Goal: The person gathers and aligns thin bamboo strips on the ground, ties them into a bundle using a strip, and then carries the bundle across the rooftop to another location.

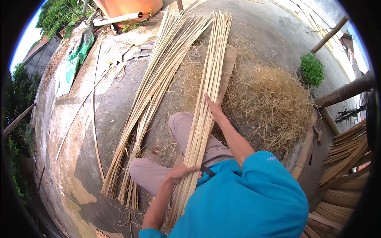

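A long bundle of pale, narrow split-bamboo strips (200,135) is slanting across the person's beige-trousered lap (216,150), its far part extending alongside a flat brown board (230,65). The left hand (180,173) is grasping the near part and the right hand (214,108) the middle, fingers curling around the strips; this wide spacing is presumably keeping them aligned. A fanned bamboo bundle (156,83) is lying nearer the grey concrete floor's (107,131) left edge, and tangled straw-coloured shavings (274,103) nearer its right.
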A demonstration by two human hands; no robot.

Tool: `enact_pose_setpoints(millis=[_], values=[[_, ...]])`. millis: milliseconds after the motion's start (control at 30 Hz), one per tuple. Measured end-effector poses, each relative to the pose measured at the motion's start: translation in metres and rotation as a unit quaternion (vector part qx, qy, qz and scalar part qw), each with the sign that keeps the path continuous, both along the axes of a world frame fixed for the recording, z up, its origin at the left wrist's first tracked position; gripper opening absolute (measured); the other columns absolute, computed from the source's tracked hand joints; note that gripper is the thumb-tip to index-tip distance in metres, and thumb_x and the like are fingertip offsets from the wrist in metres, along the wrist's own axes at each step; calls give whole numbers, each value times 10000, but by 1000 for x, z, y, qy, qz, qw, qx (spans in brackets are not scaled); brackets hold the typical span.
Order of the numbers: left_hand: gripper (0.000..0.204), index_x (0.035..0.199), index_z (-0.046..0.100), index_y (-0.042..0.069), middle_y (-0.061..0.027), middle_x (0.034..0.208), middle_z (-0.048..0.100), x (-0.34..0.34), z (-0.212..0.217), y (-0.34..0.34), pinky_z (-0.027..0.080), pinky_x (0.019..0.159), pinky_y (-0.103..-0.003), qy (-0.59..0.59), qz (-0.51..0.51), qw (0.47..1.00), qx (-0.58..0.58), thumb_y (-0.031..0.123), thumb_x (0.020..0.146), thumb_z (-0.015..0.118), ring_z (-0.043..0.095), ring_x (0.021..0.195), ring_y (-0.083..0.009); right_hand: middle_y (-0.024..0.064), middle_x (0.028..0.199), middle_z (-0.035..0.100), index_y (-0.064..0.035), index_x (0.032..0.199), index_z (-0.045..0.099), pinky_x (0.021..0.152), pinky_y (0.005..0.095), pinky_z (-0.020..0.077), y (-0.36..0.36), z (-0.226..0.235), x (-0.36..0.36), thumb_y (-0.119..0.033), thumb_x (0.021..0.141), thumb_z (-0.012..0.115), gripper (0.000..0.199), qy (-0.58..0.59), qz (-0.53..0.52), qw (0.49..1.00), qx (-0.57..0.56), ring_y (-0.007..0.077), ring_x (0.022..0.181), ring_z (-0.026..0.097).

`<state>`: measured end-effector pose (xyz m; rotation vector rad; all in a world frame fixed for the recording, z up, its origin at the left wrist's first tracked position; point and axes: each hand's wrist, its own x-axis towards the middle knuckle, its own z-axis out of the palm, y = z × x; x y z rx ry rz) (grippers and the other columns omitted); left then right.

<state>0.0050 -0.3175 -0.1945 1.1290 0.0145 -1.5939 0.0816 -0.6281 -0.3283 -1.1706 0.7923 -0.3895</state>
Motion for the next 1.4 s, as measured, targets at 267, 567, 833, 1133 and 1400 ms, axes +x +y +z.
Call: enact_pose_setpoints(millis=[267,567,833,1133,1400], values=[[384,1122,535,6,-136,872,674,-2,1,0,604,678,-338,3,9,1000,18,195,877,762,705,774,-225,197,1082,676,59,1298,526,821,397,610,48,30,-50,-478,961,600,639,-107,117,918,364,270,978,697],[667,1369,419,-10,-206,1169,659,43,26,52,588,849,-397,-152,70,986,27,342,898,733,691,1012,-272,158,965,683,31,1117,611,785,399,611,93,41,10,-231,956,627,308,-150,167,896,384,266,890,698],[831,1450,460,78,-152,1341,598,4,157,240,207,1202,-405,-384,345,838,178,681,997,111,456,1349,-273,154,993,649,22,1122,584,898,418,559,102,46,20,-215,931,645,310,-165,179,884,400,269,969,644],[940,1506,390,109,-172,1518,427,-169,96,281,111,1218,-450,-256,704,618,239,783,928,85,321,1448,-295,169,1066,614,32,1195,551,967,424,522,89,19,23,-221,983,554,330,-137,194,898,370,272,1050,613],[590,1284,554,-18,-148,1006,674,-119,70,190,529,975,-437,-239,727,622,164,469,1074,296,656,1116,-310,206,1212,614,63,1263,529,1046,432,486,98,29,27,-210,991,535,385,-128,205,917,318,297,1154,596]])
